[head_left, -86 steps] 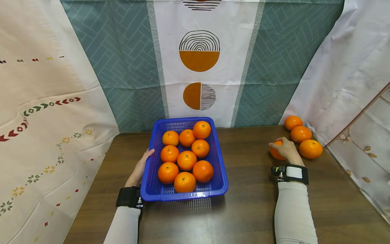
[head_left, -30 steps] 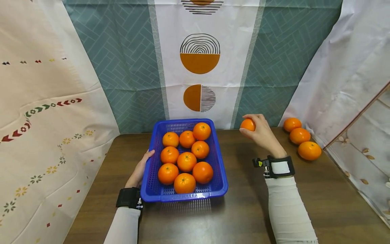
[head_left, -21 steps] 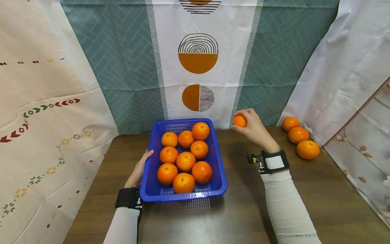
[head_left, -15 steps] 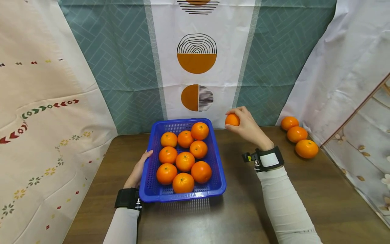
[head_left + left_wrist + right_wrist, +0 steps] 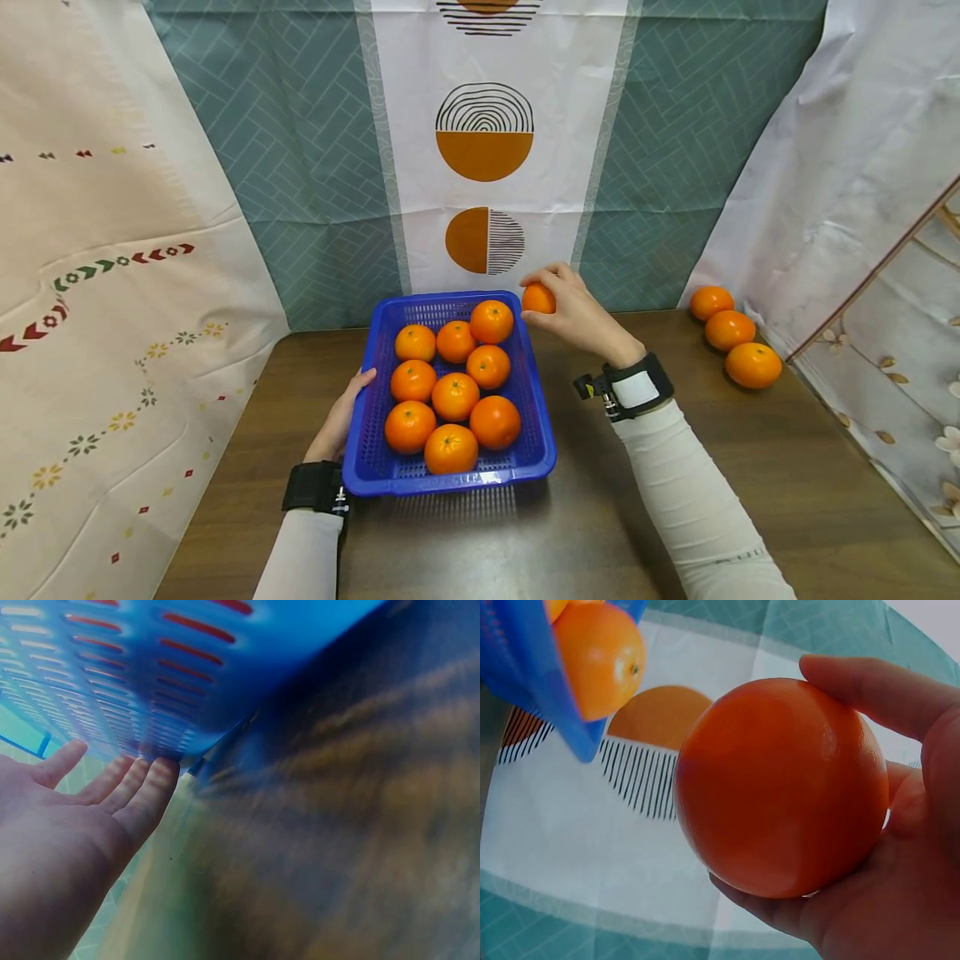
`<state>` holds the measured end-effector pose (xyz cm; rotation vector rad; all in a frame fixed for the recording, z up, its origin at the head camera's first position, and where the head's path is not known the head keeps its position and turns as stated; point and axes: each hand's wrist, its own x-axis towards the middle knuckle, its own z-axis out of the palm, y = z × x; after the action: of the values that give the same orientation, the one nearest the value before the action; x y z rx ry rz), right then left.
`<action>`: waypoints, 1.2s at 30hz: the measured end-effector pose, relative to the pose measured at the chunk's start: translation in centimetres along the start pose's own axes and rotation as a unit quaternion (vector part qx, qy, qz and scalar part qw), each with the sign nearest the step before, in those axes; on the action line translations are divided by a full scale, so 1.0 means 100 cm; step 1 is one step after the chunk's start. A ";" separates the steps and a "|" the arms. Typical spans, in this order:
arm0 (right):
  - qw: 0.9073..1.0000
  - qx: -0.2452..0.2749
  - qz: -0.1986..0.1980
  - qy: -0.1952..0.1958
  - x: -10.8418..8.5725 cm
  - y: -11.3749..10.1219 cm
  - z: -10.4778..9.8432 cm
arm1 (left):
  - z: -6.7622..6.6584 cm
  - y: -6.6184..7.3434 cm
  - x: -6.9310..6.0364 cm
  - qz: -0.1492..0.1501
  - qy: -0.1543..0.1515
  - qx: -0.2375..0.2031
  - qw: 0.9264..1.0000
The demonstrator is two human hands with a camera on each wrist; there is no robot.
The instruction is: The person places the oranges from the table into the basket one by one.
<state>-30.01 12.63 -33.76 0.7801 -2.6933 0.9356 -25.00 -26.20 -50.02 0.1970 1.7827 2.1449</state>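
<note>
My right hand [image 5: 573, 310] grips an orange [image 5: 538, 298] between thumb and fingers, in the air at the back right corner of the blue basket [image 5: 545, 417]. The right wrist view shows that same orange [image 5: 780, 787] large, with the thumb and fingers of the hand [image 5: 900, 885] around its sides. Several oranges [image 5: 456, 397] lie inside the basket. On the basket's left side rests my left hand [image 5: 341, 417]; in the left wrist view the extended fingers of this hand [image 5: 82, 817] touch the slotted wall [image 5: 187, 690] from outside.
Three more oranges [image 5: 730, 331] sit in a row at the right back of the brown table [image 5: 450, 550]. A patterned cloth [image 5: 300, 167] hangs behind the table, and light cloths stand along the left and right sides.
My right hand has lifted an orange from beside the three at the right and carried it leftward to the basket's back right corner. The left hand stays at the basket.
</note>
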 end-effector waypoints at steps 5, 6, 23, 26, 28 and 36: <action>0.999 0.014 -0.031 -0.035 0.011 -0.015 0.007 | -0.001 0.001 0.000 0.002 0.000 0.003 1.000; 0.998 0.017 -0.038 -0.045 0.014 -0.018 0.010 | -0.001 0.001 0.000 0.002 0.000 0.002 1.000; 0.989 0.002 -0.051 -0.138 0.038 -0.046 0.057 | -0.002 0.001 0.001 0.004 -0.004 -0.005 1.000; 0.987 -0.005 -0.048 -0.156 0.040 -0.048 0.067 | -0.001 0.001 0.001 -0.001 -0.003 -0.005 1.000; 0.985 -0.009 -0.045 -0.165 0.040 -0.050 0.071 | 0.000 0.001 0.001 -0.004 -0.001 -0.007 1.000; 0.981 -0.026 -0.043 -0.189 0.046 -0.053 0.088 | 0.001 0.000 0.002 -0.007 0.009 -0.005 1.000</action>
<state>-31.09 1.76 -36.35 1.1559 -2.9551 0.7569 -25.20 -26.07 -50.01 0.1638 1.7779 2.1509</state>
